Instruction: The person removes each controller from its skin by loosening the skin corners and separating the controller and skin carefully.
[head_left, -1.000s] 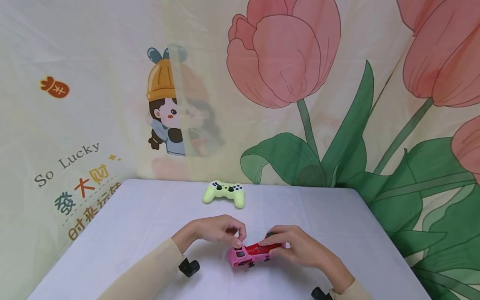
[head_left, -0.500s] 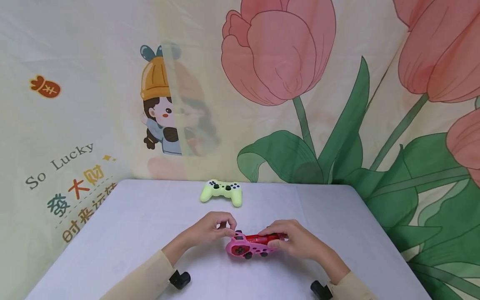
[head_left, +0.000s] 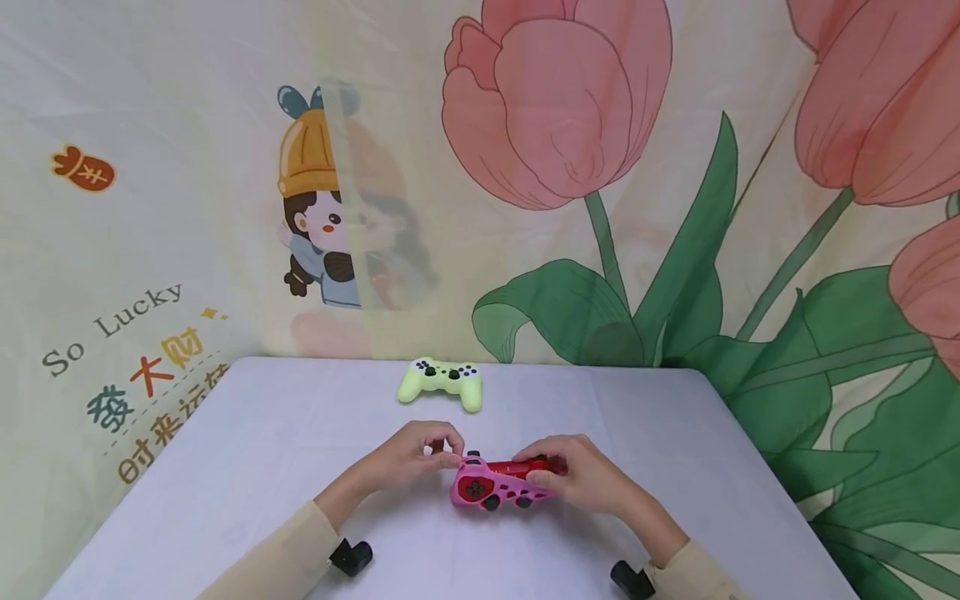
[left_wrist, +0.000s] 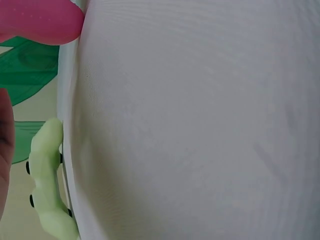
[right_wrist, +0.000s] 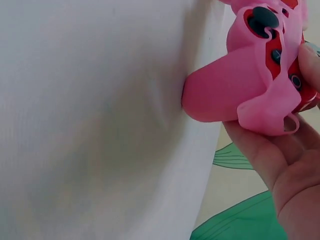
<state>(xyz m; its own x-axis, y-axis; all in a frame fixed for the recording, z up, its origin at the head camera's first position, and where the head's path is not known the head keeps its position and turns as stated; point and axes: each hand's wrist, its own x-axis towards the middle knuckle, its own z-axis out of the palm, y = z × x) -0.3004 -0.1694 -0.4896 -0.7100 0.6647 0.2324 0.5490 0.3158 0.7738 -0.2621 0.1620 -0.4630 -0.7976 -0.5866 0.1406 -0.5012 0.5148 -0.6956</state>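
A red game controller (head_left: 507, 468) sits partly inside a pink silicone cover (head_left: 512, 487) near the middle of the table. My right hand (head_left: 588, 473) grips the controller's right end, thumb on the near side. In the right wrist view the pink cover (right_wrist: 225, 85) encloses one handle, and its loose edge (right_wrist: 270, 111) bunches beside the red buttons. At the upper left corner my left hand (head_left: 416, 452) pinches the cover's edge between thumb and fingertip. The left wrist view catches only a pink handle (left_wrist: 42, 20) and part of the left hand (left_wrist: 5, 150).
A pale green game controller (head_left: 441, 380) lies near the table's back edge. The white-covered table (head_left: 315, 408) ends at a hanging cloth backdrop (head_left: 420, 333) printed with tulips and a cartoon figure. Black wrist cameras (head_left: 351, 557) sit at both cuffs.
The controller has tipped so its left face shows more toward the head camera, and it sits a little higher in view. My left hand has shifted leftward to its upper left corner.
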